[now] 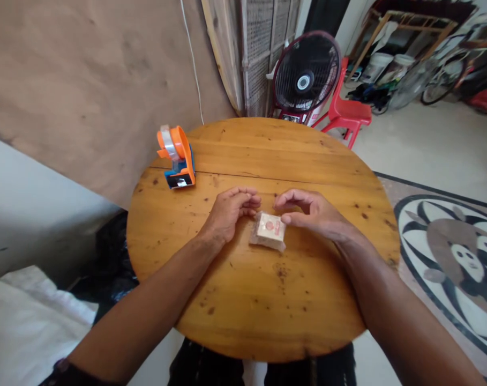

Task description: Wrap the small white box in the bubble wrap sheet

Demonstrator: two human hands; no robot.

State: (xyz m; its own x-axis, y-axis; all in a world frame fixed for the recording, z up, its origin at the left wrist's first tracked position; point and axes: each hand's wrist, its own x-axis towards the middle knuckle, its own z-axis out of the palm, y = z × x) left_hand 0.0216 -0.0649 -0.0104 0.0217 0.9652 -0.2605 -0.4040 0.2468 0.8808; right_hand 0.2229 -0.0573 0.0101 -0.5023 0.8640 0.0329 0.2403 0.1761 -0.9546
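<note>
A small pale box with red print, wrapped in clear bubble wrap (pixel 270 229), lies on the round wooden table (pixel 243 311) between my hands. My left hand (pixel 235 210) rests just left of it, fingers loosely curled and holding nothing. On the other side, my right hand (pixel 307 212) curves with thumb and fingers apart. Its thumb tip is at the package's upper right corner; whether it touches I cannot tell. An orange and blue tape dispenser (pixel 179 158) with a roll of clear tape stands at the table's left edge.
Behind the table stand a dark red fan (pixel 305 80) and a red plastic chair (pixel 347 110). A brown board (pixel 106 80) rises at the left. White sacks (pixel 30 321) lie low at the left. Farther back is a bicycle (pixel 444 80).
</note>
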